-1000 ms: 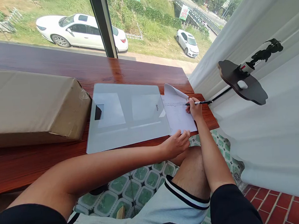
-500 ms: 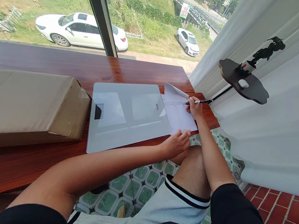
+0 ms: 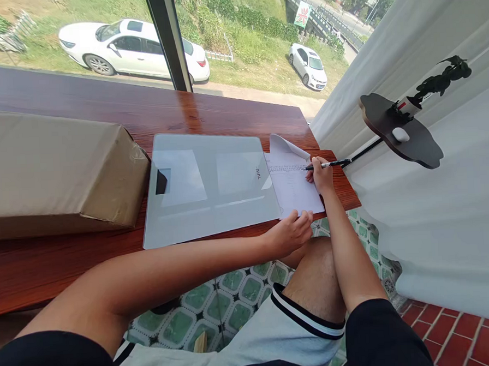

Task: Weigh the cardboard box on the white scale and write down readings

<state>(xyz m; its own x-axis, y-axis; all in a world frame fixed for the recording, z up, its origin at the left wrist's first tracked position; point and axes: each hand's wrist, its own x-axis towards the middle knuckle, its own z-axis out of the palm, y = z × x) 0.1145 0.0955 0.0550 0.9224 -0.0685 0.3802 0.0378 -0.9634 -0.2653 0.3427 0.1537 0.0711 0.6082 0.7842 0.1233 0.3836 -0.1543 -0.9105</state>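
A white sheet of paper [image 3: 293, 188] with lines of small writing lies at the right end of the red-brown wooden counter [image 3: 101, 111]. My right hand [image 3: 322, 176] rests on the sheet and grips a black pen [image 3: 329, 164], its tip on the written lines. My left hand [image 3: 290, 232] presses its fingertips on the paper's near edge, at the counter's front. The sheet's far corner curls upward. A glass-topped scale [image 3: 207, 185] lies flat just left of the paper, overlapping its left edge.
A long cardboard box [image 3: 55, 171] lies on the counter's left part. Behind the counter is a window with a dark post [image 3: 169, 39]. A white curtain [image 3: 432, 167] hangs on the right, with a dark cloud-shaped shelf [image 3: 401, 136] in front. Green-patterned floor tiles lie below.
The view has drifted slightly. My right hand and pen have shifted a little along the written lines; my left hand stays on the paper's near edge.
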